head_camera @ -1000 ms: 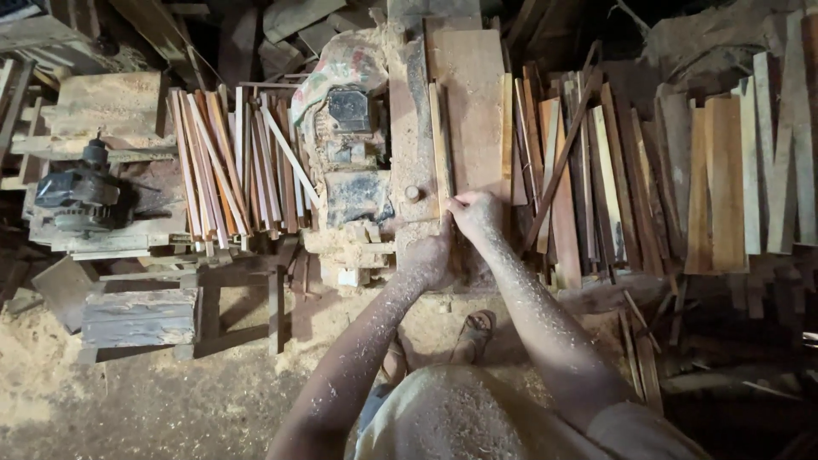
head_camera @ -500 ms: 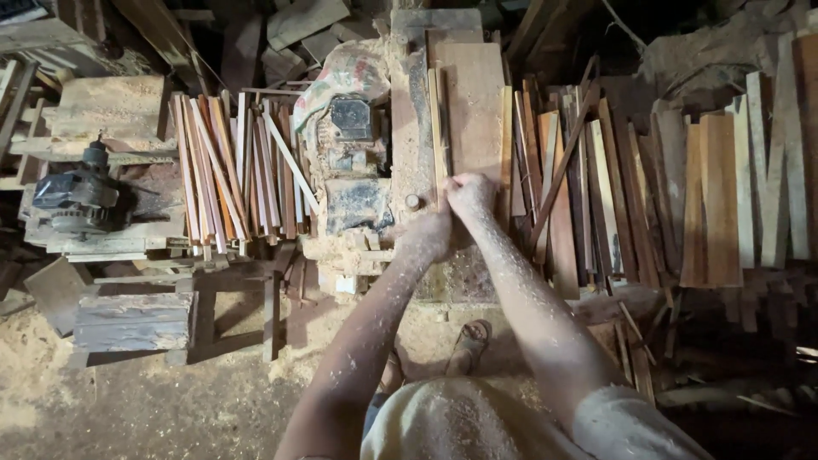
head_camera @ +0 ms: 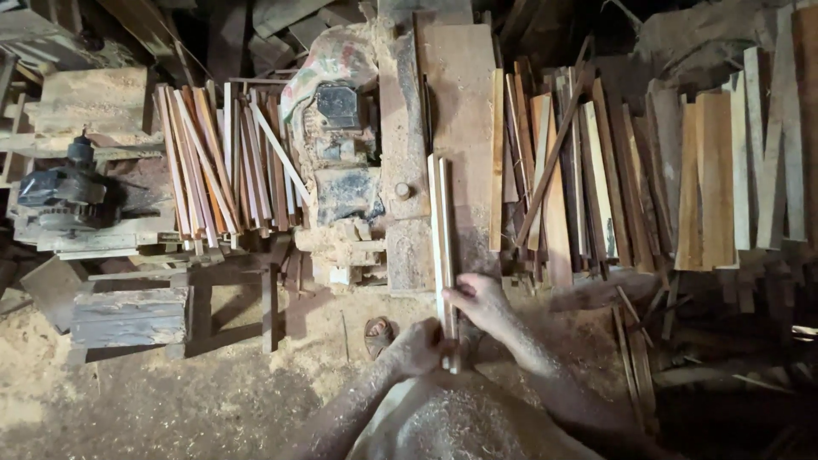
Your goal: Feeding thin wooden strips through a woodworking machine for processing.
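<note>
Held piece: two thin pale wooden strips (head_camera: 442, 247), lying side by side lengthwise on the saw bench (head_camera: 400, 128), their near ends drawn off the bench edge toward the person.
Left hand (head_camera: 417, 347): fingers curled shut around the near end of the strips, just below the bench edge.
Right hand (head_camera: 480, 300): fingers closed over the strips a little farther along, thumb side pressed on top; both forearms are dusted with sawdust.
Bench: one long plank top, with a wide reddish board (head_camera: 463, 102) lying on it to the right of the strips and one round knob (head_camera: 402, 190) to their left.
Motor: one dark boxy motor (head_camera: 339, 109) left of the bench, half covered by a printed sack (head_camera: 332, 60) (pale with red and green patches, draped over the top).
Left stack: a bundle of narrow slats (head_camera: 217, 166), reddish and pale, standing close together; too many and too overlapped to count.
Right stacks: wider boards (head_camera: 716, 170) in brown and grey-white, leaning in rows, with one long dark stick (head_camera: 554, 153) lying slantwise across them.
Far left: one dark power tool (head_camera: 64, 196) resting on a rough wooden stand, with a pale block (head_camera: 98, 98) behind it and one grey plank bundle (head_camera: 128, 317) below.
Floor: sawdust (head_camera: 170, 400) spread thickly, and one sandalled foot (head_camera: 377, 336) showing just under the bench edge.
</note>
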